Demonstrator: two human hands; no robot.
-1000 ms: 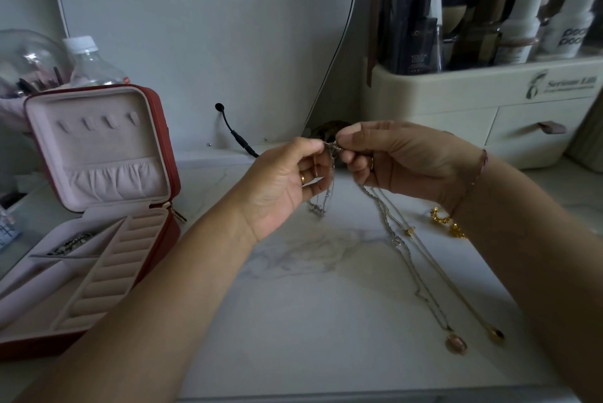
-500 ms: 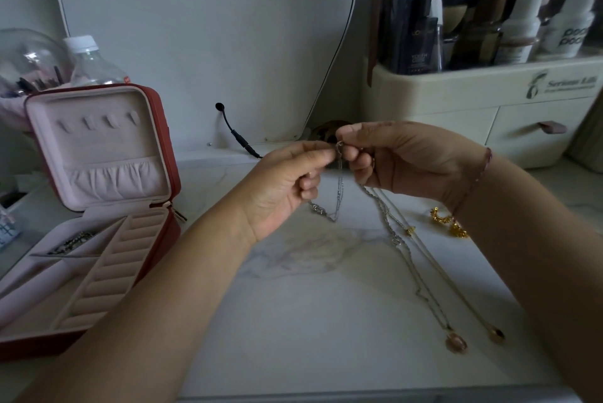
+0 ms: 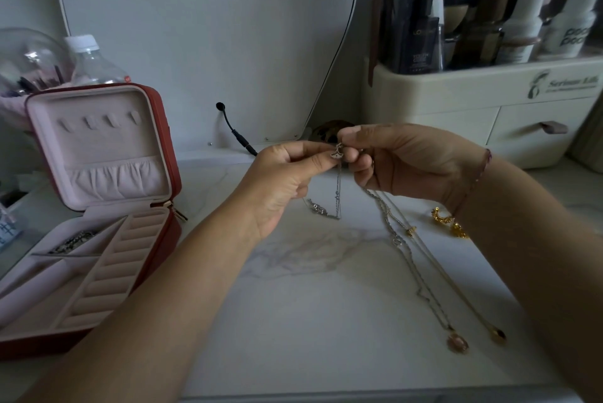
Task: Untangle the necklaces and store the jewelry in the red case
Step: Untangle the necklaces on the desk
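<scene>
My left hand (image 3: pixel 284 181) and my right hand (image 3: pixel 401 164) meet above the marble top, both pinching a thin silver necklace (image 3: pixel 337 187) at its small fan-shaped pendant. A loop of that chain hangs down to the table. From under my right hand two longer necklaces (image 3: pixel 421 278) trail toward the front right, ending in a pink pendant (image 3: pixel 457 343) and a dark gold pendant (image 3: pixel 498 334). The red case (image 3: pixel 163 154) stands open at the left, its pink lid upright. A dark chain (image 3: pixel 73 242) lies in one of its compartments.
Gold earrings (image 3: pixel 448 223) lie beside my right wrist. A cream cosmetics organiser (image 3: pixel 473 102) with bottles fills the back right. A mirror (image 3: pixel 208 37) leans at the back, with a black cable (image 3: pixel 233 132) at its foot. A plastic bottle (image 3: pixel 91 60) stands behind the case.
My left fingers have slid up the silver chain to the pendant. The hanging loop has lengthened and dropped onto the table. Both hands stay in about the same place.
</scene>
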